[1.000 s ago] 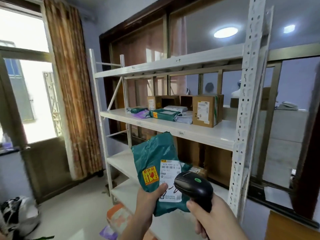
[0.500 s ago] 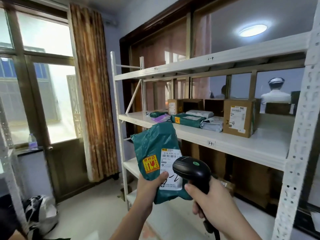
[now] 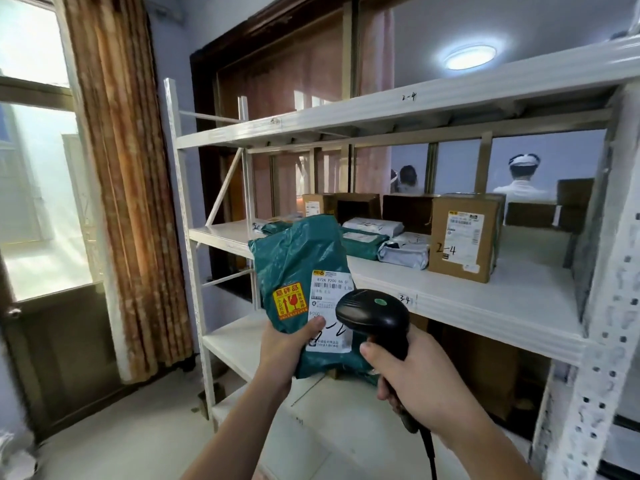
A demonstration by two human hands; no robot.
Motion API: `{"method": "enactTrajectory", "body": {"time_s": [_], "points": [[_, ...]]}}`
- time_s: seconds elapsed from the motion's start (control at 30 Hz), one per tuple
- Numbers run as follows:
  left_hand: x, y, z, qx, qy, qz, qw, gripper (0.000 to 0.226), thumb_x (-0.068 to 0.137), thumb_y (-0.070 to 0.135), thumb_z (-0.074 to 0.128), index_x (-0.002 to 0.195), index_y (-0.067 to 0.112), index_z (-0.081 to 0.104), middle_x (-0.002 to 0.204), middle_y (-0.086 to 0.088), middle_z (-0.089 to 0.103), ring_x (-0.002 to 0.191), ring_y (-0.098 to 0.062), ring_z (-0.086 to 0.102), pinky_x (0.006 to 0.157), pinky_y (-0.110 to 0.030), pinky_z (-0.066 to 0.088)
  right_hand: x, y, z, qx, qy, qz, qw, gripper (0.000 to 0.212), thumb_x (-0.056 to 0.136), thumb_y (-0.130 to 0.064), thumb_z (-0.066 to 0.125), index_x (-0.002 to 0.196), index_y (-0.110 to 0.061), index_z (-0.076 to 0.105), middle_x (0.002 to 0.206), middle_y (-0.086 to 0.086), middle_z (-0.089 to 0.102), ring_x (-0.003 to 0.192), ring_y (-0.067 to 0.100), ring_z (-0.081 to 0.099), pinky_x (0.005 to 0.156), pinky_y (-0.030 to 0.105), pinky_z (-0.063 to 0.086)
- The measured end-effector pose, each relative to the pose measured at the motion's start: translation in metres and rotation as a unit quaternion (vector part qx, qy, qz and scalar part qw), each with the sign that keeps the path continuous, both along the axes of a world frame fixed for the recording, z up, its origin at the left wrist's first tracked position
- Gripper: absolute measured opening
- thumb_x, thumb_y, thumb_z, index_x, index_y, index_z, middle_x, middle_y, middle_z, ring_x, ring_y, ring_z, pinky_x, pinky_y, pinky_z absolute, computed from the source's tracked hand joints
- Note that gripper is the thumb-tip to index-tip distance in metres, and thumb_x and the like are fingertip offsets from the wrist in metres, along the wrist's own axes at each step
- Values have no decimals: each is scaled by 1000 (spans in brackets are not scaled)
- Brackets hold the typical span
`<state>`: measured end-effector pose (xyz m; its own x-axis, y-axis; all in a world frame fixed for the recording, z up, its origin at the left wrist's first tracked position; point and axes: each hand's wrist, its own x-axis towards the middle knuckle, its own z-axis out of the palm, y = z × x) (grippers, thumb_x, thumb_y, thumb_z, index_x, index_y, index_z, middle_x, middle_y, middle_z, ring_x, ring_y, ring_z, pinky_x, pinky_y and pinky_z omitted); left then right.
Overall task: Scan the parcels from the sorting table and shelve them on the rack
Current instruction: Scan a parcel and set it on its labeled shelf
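A person stands before a white metal rack (image 3: 450, 306), seen from a head camera looking down at both hands. The left hand (image 3: 287, 344) grips a teal plastic parcel (image 3: 298, 268) by its lower edge, thumb pressed on the white shipping label (image 3: 330, 299), and holds it upright in the air in front of the rack's middle shelf. An orange sticker (image 3: 290, 301) sits beside the label. The right hand (image 3: 412, 379) is closed around the handle of a black scanner (image 3: 372, 310), whose head sits just in front of the label's lower right corner and covers part of it. The step in hand appears to be scanning, with the scanner's window facing the label at close range. Handwriting on the label looks like a shelf code, but the scanner and thumb hide part of it. The next move probably calls for matching that code to the marks on the shelf edges, then laying the parcel beside the others. The middle shelf already carries a cardboard box (image 3: 464, 237) marked 2-4, grey and teal bags, and further boxes behind. No scan light is visible, so it cannot be told whether the scan has registered. The scanner's cable runs out of view at the bottom, and the sorting desk is not in view.
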<state>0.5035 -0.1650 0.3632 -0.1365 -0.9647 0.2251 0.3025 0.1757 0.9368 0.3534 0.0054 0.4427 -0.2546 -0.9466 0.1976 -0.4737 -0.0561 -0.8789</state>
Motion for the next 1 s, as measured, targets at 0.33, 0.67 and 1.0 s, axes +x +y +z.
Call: {"method": "enactTrajectory", "body": {"time_s": [0.33,0.67,1.0], "points": [[-72,-77,-10,-1,10,-150,989,59,81,11,89,134,18,63,117,-1,80,107,-25,77,92,-46,62,-32,-27,-3,-34,-5,-164,986,9,94,-26,65,92,-18,62,55,6,67,43,9,60,52,25,47],[-51,-131,-86,97,4,-230,968,83,68,24,99,139,14,58,124,-12,77,111,-38,76,96,-67,58,3,-79,-50,13,-50,-216,975,4,95,-24,64,95,-20,63,57,3,66,46,8,59,52,25,49],[-51,-142,-197,212,-10,-219,952,68,72,17,88,135,6,62,123,-21,76,109,-47,74,91,-71,57,-10,-108,-101,87,-76,-238,964,11,94,-30,65,93,-20,62,56,4,66,46,8,58,49,19,48]]}}
